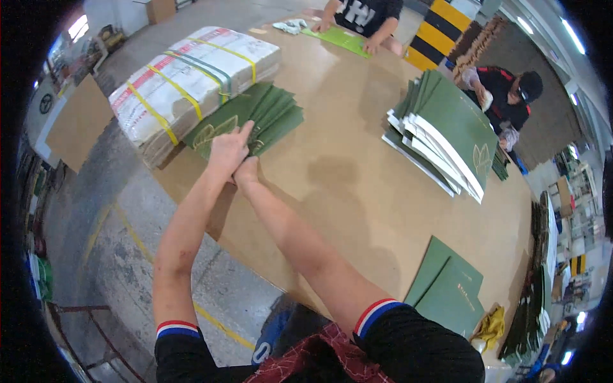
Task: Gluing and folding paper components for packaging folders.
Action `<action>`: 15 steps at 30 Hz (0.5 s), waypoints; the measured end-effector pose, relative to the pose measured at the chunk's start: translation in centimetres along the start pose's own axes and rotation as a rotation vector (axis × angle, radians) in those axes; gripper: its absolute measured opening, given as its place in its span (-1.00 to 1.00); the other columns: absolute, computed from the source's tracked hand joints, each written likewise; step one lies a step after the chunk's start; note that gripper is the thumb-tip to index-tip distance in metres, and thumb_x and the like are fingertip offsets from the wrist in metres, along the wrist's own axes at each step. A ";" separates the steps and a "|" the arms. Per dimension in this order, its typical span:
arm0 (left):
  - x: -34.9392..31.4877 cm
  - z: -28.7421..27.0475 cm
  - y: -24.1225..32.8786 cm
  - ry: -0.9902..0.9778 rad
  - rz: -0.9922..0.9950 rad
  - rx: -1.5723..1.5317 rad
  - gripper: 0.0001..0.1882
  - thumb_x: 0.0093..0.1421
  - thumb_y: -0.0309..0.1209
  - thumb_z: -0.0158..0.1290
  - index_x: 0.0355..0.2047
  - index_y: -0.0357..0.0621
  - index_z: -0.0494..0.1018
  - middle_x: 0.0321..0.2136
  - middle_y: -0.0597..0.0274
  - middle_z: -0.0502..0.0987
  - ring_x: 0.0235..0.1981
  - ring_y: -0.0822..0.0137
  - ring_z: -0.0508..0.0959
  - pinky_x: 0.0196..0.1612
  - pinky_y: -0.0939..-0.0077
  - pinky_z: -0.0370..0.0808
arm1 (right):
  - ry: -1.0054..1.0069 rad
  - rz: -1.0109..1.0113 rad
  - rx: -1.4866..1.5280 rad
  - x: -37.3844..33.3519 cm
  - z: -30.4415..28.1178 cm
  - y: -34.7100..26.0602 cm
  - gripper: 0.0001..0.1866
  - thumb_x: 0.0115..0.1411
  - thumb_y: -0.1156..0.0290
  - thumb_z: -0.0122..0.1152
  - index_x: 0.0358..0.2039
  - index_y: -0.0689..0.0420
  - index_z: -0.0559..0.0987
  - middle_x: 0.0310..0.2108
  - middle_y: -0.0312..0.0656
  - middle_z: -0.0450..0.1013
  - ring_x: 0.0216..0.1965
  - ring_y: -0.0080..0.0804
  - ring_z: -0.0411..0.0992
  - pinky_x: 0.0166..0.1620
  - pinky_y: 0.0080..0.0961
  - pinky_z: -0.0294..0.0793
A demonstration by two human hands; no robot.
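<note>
On the left of the table lies a fanned stack of flat green paper bags or folders (278, 118) with gold leaf outlines. My left hand (228, 153) rests on the stack's near part, with a finger stretched out across the green sheets. My right hand (246, 171) is against the stack's near edge, its wrist close beside the left one. The left hand hides the right hand's fingers, so I cannot see whether they grip a sheet. A large white wrapped bundle (191, 76) with yellow and green straps stands just behind the stack.
A larger pile of green pieces with white edges (440, 134) sits at the far right. Two green pieces (447, 281) and a yellow cloth (490, 329) lie nearer. Two people (367, 16) work across the brown table (345, 223); one handles a light green sheet (338, 39).
</note>
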State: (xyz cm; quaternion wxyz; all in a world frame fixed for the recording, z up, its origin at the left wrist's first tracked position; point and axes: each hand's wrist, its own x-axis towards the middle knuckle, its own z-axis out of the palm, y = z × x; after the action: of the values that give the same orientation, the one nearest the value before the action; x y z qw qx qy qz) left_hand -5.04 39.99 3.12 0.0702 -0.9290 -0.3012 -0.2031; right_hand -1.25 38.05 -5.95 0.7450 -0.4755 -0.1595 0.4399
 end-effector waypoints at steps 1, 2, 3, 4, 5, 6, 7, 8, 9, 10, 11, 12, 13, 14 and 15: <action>0.8 0.1 0.1 0.059 0.020 -0.033 -0.41 -0.14 -0.41 0.01 0.00 0.06 0.26 -0.37 0.04 0.49 -0.49 0.07 0.53 -0.41 0.25 0.47 | 0.033 0.047 0.186 1.2 -0.4 -0.5 -0.66 0.15 0.21 -0.20 -0.22 0.17 0.41 -0.18 -0.14 0.37 -0.16 -0.25 0.36 -0.16 -0.34 0.41; -0.7 1.3 -1.8 0.062 0.010 -0.059 -0.44 -0.13 -0.39 0.01 -0.01 0.07 0.28 -0.36 0.05 0.50 -0.44 0.04 0.52 -0.36 0.22 0.46 | -0.117 -0.006 -0.692 0.1 0.4 -0.4 -0.69 0.15 0.22 -0.15 -0.25 0.17 0.42 -0.25 -0.17 0.40 -0.21 -0.29 0.39 -0.21 -0.34 0.44; -0.1 0.9 -1.3 -0.155 -0.139 -0.086 -0.48 -0.12 -0.33 0.03 -0.05 0.08 0.32 -0.35 0.03 0.51 -0.35 0.01 0.51 -0.28 0.20 0.43 | -0.193 -0.161 -0.542 0.2 -0.3 -0.6 -0.82 0.07 0.35 0.08 -0.32 0.14 0.45 -0.33 -0.19 0.43 -0.35 -0.39 0.41 -0.37 -0.42 0.44; 0.3 1.7 -2.1 -0.176 -0.114 -0.140 -0.51 -0.11 -0.30 0.03 -0.08 0.09 0.34 -0.38 -0.03 0.50 -0.35 0.02 0.51 -0.28 0.22 0.43 | -0.126 0.177 0.231 -0.4 0.2 -0.7 -0.80 0.03 0.37 0.13 -0.31 0.09 0.43 -0.37 -0.22 0.42 -0.38 -0.37 0.41 -0.45 -0.42 0.46; 4.4 0.9 2.2 -0.132 -0.021 -0.166 -0.51 -0.07 -0.25 0.04 -0.06 0.09 0.33 -0.38 -0.04 0.50 -0.34 0.02 0.51 -0.28 0.22 0.42 | -0.277 0.024 0.253 3.0 -4.0 -2.8 -0.76 -0.01 0.40 0.17 -0.30 0.11 0.41 -0.43 -0.23 0.41 -0.42 -0.40 0.40 -0.53 -0.42 0.43; 5.5 0.9 4.0 -0.182 -0.010 -0.126 -0.53 -0.02 -0.20 0.03 -0.05 0.08 0.31 -0.35 -0.01 0.50 -0.33 0.01 0.50 -0.28 0.21 0.42 | -0.135 0.015 -0.091 3.1 -5.8 -4.4 -0.77 -0.03 0.45 0.15 -0.31 0.13 0.41 -0.46 -0.22 0.42 -0.45 -0.40 0.40 -0.51 -0.43 0.43; 4.7 2.4 3.5 -0.170 -0.029 -0.091 -0.52 0.03 -0.12 0.00 -0.02 0.10 0.28 -0.29 0.00 0.49 -0.28 0.01 0.49 -0.25 0.21 0.41 | -0.074 0.171 -0.455 1.2 -6.3 -4.7 -0.74 -0.06 0.48 0.15 -0.28 0.18 0.43 -0.43 -0.17 0.44 -0.44 -0.36 0.42 -0.43 -0.42 0.44; 2.2 4.1 0.1 -0.223 -0.071 -0.057 -0.50 0.05 -0.09 -0.02 0.00 0.10 0.27 -0.26 0.01 0.48 -0.26 0.00 0.48 -0.22 0.22 0.40 | -0.211 0.023 -0.717 -2.6 -6.1 -4.4 -0.73 -0.05 0.47 0.14 -0.27 0.21 0.43 -0.40 -0.12 0.45 -0.40 -0.34 0.43 -0.36 -0.42 0.44; 0.0 3.7 -4.0 -0.250 -0.125 0.009 -0.48 0.06 -0.05 -0.04 0.03 0.10 0.25 -0.23 0.01 0.47 -0.24 0.00 0.47 -0.19 0.22 0.39 | -0.389 -0.165 -0.958 -7.0 -5.8 -5.7 -0.72 -0.04 0.46 0.13 -0.27 0.25 0.44 -0.36 -0.07 0.46 -0.37 -0.33 0.43 -0.30 -0.41 0.43; 0.3 3.8 -4.2 -0.238 -0.094 0.015 -0.46 0.07 -0.02 -0.06 0.04 0.09 0.24 -0.19 0.02 0.45 -0.19 0.02 0.45 -0.15 0.23 0.37 | -0.381 -0.325 -0.644 -9.0 -9.3 -6.4 -0.71 0.02 0.41 0.08 -0.23 0.24 0.46 -0.32 -0.06 0.46 -0.28 -0.34 0.43 -0.20 -0.42 0.41; -1.4 3.7 -6.5 -0.239 -0.103 0.052 -0.44 0.07 0.01 -0.08 0.05 0.09 0.23 -0.14 0.04 0.42 -0.15 0.04 0.43 -0.11 0.25 0.35 | -0.393 -0.303 -0.624 -13.9 -11.9 -11.9 -0.73 0.07 0.37 0.05 -0.21 0.18 0.47 -0.29 -0.12 0.46 -0.24 -0.39 0.42 -0.15 -0.45 0.39; -1.7 4.2 -8.1 -0.124 0.016 0.100 -0.46 0.09 -0.02 -0.09 0.05 0.04 0.22 -0.06 0.06 0.37 -0.04 0.06 0.36 -0.09 0.27 0.34 | -0.231 -0.220 -0.819 -16.9 -15.5 -16.2 -0.73 0.09 0.38 0.04 -0.18 0.13 0.47 -0.28 -0.17 0.47 -0.24 -0.40 0.42 -0.14 -0.46 0.39; -0.8 3.6 -4.6 -0.120 0.040 0.082 -0.46 0.09 -0.02 -0.09 0.05 0.04 0.22 -0.06 0.06 0.37 -0.04 0.06 0.36 -0.09 0.27 0.34 | -0.066 -0.436 -1.059 -18.6 -22.5 -19.8 -0.72 0.11 0.36 0.03 -0.16 0.14 0.46 -0.27 -0.14 0.46 -0.22 -0.41 0.41 -0.13 -0.47 0.38; -0.4 1.3 0.9 -0.010 0.066 0.162 -0.47 0.11 -0.07 -0.08 0.05 0.01 0.22 -0.02 0.04 0.32 0.01 0.07 0.30 -0.06 0.28 0.32 | 0.069 -0.386 -1.028 -20.7 -30.2 -23.1 -0.71 0.11 0.39 0.02 -0.13 0.15 0.45 -0.26 -0.11 0.46 -0.21 -0.41 0.41 -0.13 -0.49 0.38; -1.2 -0.2 6.3 0.087 0.084 0.236 -0.48 0.12 -0.11 -0.08 0.05 -0.02 0.21 0.02 0.03 0.27 0.06 0.08 0.25 -0.02 0.28 0.30 | 0.369 -0.307 -1.369 -23.6 -34.4 -26.8 -0.66 0.10 0.34 0.02 -0.10 0.15 0.42 -0.21 -0.04 0.44 -0.16 -0.30 0.41 -0.09 -0.43 0.36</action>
State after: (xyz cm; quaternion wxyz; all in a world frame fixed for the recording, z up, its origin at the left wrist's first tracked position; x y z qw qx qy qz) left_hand -2.29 34.22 2.71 0.2004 -0.9165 -0.2805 -0.2031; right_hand 21.57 -4.82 3.93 0.3484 -0.8740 -0.3356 0.0446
